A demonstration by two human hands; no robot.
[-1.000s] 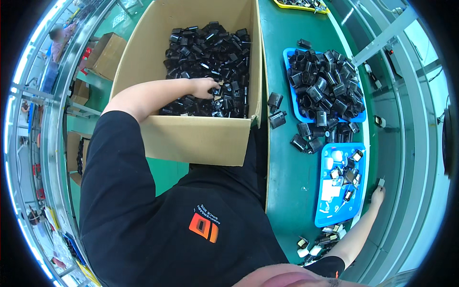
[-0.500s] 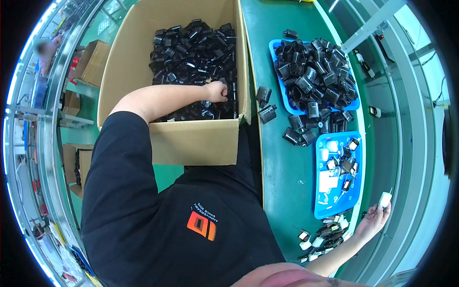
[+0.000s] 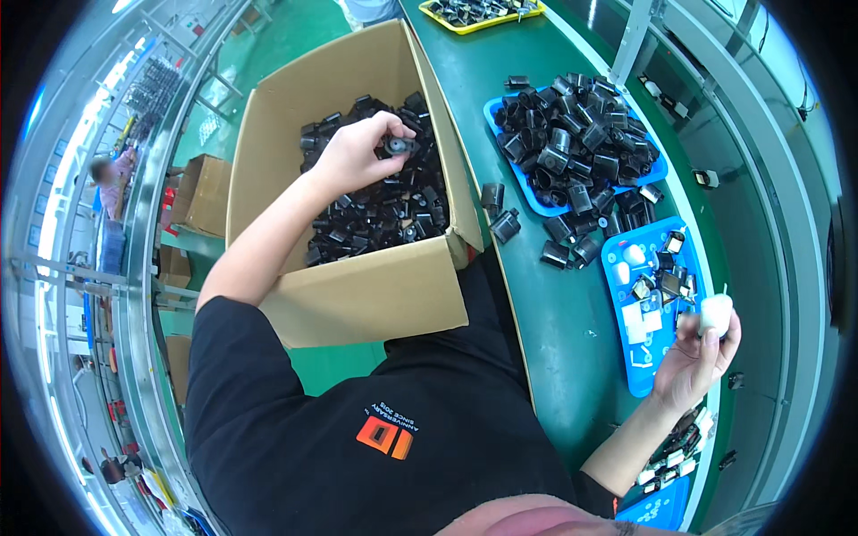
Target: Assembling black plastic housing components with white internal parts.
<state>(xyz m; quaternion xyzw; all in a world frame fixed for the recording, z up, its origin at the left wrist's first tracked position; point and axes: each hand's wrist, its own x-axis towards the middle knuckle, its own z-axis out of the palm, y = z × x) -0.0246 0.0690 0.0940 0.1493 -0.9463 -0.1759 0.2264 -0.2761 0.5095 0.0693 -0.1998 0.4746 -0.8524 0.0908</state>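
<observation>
Above a large cardboard box (image 3: 366,308), my left hand (image 3: 353,154) pinches a small black plastic housing (image 3: 399,145) whose round grey end shows between the fingers. Many loose black housings (image 3: 375,210) like it fill the bottom of the box. Over on the right, my right hand (image 3: 695,364) holds up a small white rounded piece (image 3: 716,315) with a thin pin on top. It is beside a blue tray (image 3: 638,382) that contains white pieces, black parts with metal and small clear discs. Something dark at the same fingers is too blurred to name.
Another blue tray (image 3: 539,204) is heaped with black housings, and several spill onto the green bench (image 3: 554,308). Farther off stands a yellow tray (image 3: 487,27) of parts. More parts (image 3: 666,464) lie near my right forearm. A grey metal frame (image 3: 760,268) borders the bench's right side.
My left hand has risen out of the pile and now shows a black housing in its fingers. My right hand, still holding the white piece, has moved up and closer to the tray.
</observation>
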